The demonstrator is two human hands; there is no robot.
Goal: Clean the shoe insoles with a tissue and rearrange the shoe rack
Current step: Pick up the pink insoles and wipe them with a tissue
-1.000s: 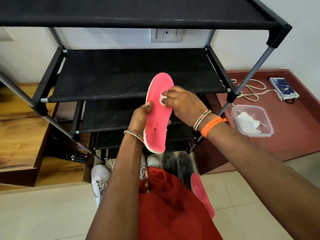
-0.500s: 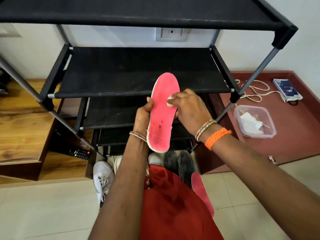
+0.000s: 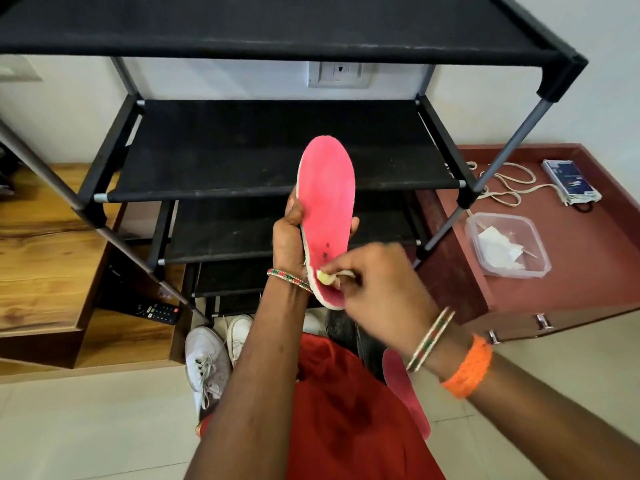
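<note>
Mid-clean: left hand gripping pink insole frame centre, right hand pinching tissue on heel; rack shelves bare, shoes on floor, rearranging undone

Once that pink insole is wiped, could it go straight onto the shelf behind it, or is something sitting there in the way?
Nothing visible blocks it. The pink insole, gripped by the left hand, stands upright just in front of the black shelf, whose visible surface is bare. The right hand pinches the tissue against its heel.
</note>
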